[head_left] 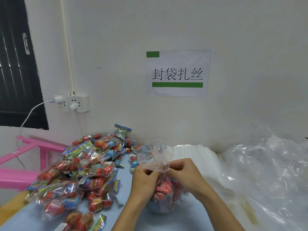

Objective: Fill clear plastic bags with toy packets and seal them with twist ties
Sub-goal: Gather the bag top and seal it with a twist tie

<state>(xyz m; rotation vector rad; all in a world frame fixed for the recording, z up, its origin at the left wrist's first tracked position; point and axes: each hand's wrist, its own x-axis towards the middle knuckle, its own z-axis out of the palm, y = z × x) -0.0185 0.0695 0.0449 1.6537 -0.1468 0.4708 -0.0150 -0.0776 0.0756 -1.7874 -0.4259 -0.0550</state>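
Twist tie hidden behind curled fingers (150,172).

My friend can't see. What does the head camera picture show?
Two hands, left hand and right hand, pinch the gathered neck of a clear bag stuffed with toys. A pile of toy packets lies left of it on the blue table.

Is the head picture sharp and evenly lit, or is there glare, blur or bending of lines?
Head view: soft, even light; white glare on the loose plastic sheeting; wide-angle bending tilts the window frame; both hands, left hand and right hand, and the clear bag look slightly soft.
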